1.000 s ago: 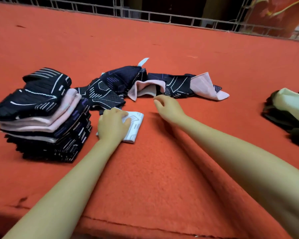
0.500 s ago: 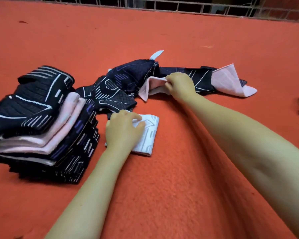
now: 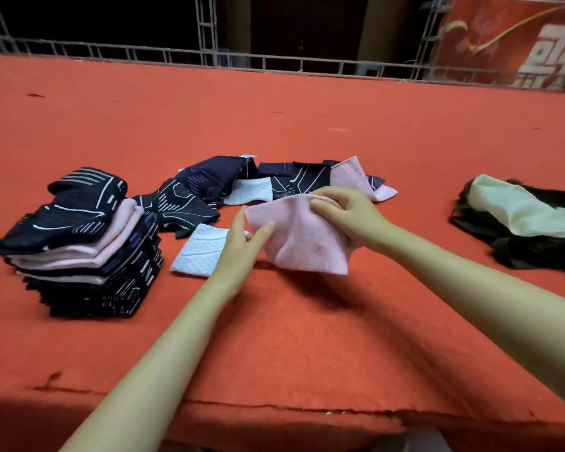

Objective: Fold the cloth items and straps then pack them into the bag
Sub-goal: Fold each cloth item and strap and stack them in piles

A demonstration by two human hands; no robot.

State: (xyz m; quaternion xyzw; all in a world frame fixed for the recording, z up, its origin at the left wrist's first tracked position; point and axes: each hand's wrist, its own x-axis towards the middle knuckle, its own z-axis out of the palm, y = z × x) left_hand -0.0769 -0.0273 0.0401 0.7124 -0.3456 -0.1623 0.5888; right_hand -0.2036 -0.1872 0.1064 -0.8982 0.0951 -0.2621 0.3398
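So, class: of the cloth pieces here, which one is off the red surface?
The plain pink cloth, pinched by the right hand with the left hand touching it; the others lie on the carpet.

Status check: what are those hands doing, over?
Right hand grips pink cloth. Left hand open, touching it. Bag far right, nothing blocking.

This looks like a stage or exhibition hall rather than a home. The broad worktop (image 3: 307, 337) is covered in coarse red-orange felt carpet, its near edge frayed and torn. Along the far side runs a grey metal truss railing (image 3: 163, 55), with upright truss posts (image 3: 206, 24) rising into a dark, unlit space behind. At the far right hangs a large red banner (image 3: 516, 40) with white lettering and a yellow swoosh, the sort put up for an event.
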